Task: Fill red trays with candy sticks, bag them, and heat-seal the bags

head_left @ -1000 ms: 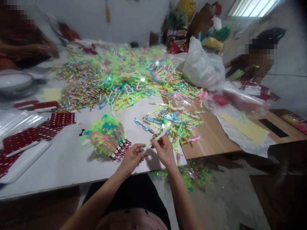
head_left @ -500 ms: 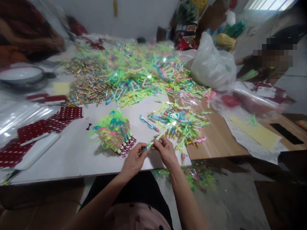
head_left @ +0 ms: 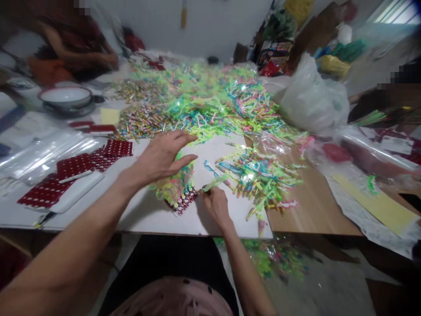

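My left hand (head_left: 164,153) is raised with its fingers spread over the upper left of a bundle of green, yellow and pink plastic pieces (head_left: 169,186). The bundle rises from a dark red and white patterned holder (head_left: 184,202) on the white board. At the holder's right edge, my right hand (head_left: 214,199) pinches a small piece with a pale green strip (head_left: 215,182). To its right lies a loose pile of similar colourful pieces (head_left: 253,169).
Large heaps of colourful pieces (head_left: 204,96) cover the back. Red dotted holders (head_left: 74,171) and clear plastic lie left, beside a bowl (head_left: 66,96). A white plastic bag (head_left: 312,96) stands right. People sit at the far left and far right.
My hands have parted. My left hand has moved up and left over the bundle and opened; my right hand has carried the piece to the holder's edge. The view has shifted left.
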Tool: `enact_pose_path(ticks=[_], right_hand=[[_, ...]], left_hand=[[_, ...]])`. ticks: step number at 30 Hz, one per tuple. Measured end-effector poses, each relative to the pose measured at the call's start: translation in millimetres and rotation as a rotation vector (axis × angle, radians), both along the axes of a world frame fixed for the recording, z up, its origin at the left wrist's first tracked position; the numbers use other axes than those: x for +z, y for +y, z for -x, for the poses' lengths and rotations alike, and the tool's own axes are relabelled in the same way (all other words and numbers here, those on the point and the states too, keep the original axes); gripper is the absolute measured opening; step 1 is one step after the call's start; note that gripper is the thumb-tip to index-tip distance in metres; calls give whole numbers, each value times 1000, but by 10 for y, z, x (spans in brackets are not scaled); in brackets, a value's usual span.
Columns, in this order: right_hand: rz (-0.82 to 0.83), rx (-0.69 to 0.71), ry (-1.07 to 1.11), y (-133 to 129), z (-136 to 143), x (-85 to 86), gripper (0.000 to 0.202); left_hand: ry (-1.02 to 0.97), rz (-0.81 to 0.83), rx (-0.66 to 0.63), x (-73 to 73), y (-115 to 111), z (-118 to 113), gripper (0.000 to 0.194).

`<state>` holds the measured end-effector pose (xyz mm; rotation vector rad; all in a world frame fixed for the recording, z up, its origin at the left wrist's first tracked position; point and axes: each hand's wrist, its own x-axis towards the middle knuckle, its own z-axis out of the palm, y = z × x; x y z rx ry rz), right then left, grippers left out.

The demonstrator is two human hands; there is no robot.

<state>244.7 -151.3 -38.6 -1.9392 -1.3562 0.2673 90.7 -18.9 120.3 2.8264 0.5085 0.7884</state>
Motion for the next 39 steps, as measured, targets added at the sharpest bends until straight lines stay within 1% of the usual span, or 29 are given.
enact_pose_path(ticks=[1, 2, 3, 5, 7, 10, 13, 15, 17, 18, 19, 21, 22, 23, 24, 25, 27, 29, 30, 31, 33, 35, 36, 37, 39], right_hand=[[26, 1, -73, 28, 16, -13, 19], [54, 0, -136, 44, 28, -26, 18], [86, 1, -191, 53, 36, -35, 17], [165, 21, -284, 72, 54, -24, 16], [255, 52, -369, 126, 102, 29, 14], [355, 89, -479, 286, 238, 145, 16], [379, 126, -516, 420, 304, 224, 19], [370, 193, -446, 422, 218, 248, 18], [359, 246, -331, 353, 15, 267, 22], [365, 218, -293, 306, -117, 278, 25], [388, 144, -282, 260, -258, 290, 28], [468, -97, -345, 194, -521, 311, 29], [517, -205, -385, 177, -621, 316, 26], [552, -261, -401, 168, -688, 313, 23], [560, -256, -377, 164, -717, 302, 19], [528, -209, -304, 160, -706, 280, 17], [353, -61, -47, 147, -579, 201, 17], [119, 58, 200, 132, -359, 79, 19], [32, 88, 280, 128, -239, 8, 19], [-28, 98, 341, 130, -126, -64, 18], [-78, 87, 458, 153, 46, -197, 17], [-107, 60, 583, 192, 124, -287, 19], [-122, 58, 605, 213, 131, -310, 21], [-131, 65, 578, 231, 124, -319, 22], [-112, 107, 405, 256, 97, -297, 20]], left_hand=[[75, 27, -66, 34, 187, -26, 58], [144, 67, -128, 26, 331, -60, 60], [214, 109, -175, -10, 428, -96, 60], [334, 186, -209, -113, 497, -162, 58], [423, 209, -173, -187, 459, -203, 56], [493, 164, -47, -187, 364, -214, 53], [515, 146, 155, -145, 285, -193, 55], [526, 174, 324, -138, 205, -167, 56], [526, 205, 495, -152, 90, -133, 55], [515, 215, 569, -163, 24, -116, 55], [495, 224, 627, -173, -41, -102, 54], [440, 235, 684, -186, -147, -84, 53], [407, 224, 691, -187, -180, -81, 52], [365, 192, 686, -185, -196, -80, 52], [321, 141, 665, -181, -195, -80, 51], [285, 81, 621, -178, -179, -78, 52], [286, -2, 458, -179, -116, -72, 53], [390, 21, 286, -191, -43, -67, 52], [448, 51, 243, -200, -14, -68, 50], [491, 80, 237, -209, 8, -71, 48], [529, 109, 275, -222, 27, -86, 45], [531, 118, 292, -227, 28, -103, 44], [530, 123, 291, -227, 29, -110, 44], [527, 128, 291, -228, 33, -115, 44], [518, 140, 301, -232, 46, -119, 45]])
